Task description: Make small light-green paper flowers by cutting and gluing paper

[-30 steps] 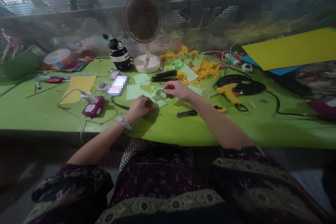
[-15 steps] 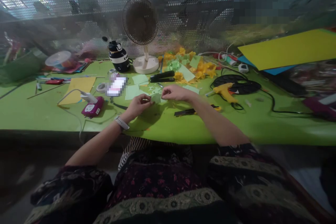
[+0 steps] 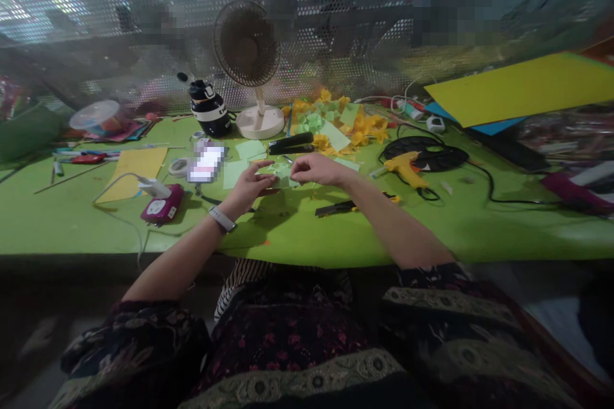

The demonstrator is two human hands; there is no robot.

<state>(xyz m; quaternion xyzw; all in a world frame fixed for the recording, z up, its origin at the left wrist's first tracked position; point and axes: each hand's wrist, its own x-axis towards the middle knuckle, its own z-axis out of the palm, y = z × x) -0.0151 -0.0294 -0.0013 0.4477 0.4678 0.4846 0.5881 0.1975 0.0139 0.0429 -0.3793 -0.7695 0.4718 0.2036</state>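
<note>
Pale green paper [image 3: 283, 177]: likely light, limp, easily creased; best taken by edges; right hand [image 3: 315, 169] pinching it; left hand [image 3: 248, 188] fingers parted, cannot tell whether gripping.

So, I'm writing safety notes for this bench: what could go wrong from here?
The right forearm crosses over the black-and-yellow cutter and might brush it; whether a blade is out is unclear. The pale cable by the purple adapter hangs over the table edge near the left forearm and could snag. If the fan is running, which I can't tell, the loose green paper might scatter.
</note>
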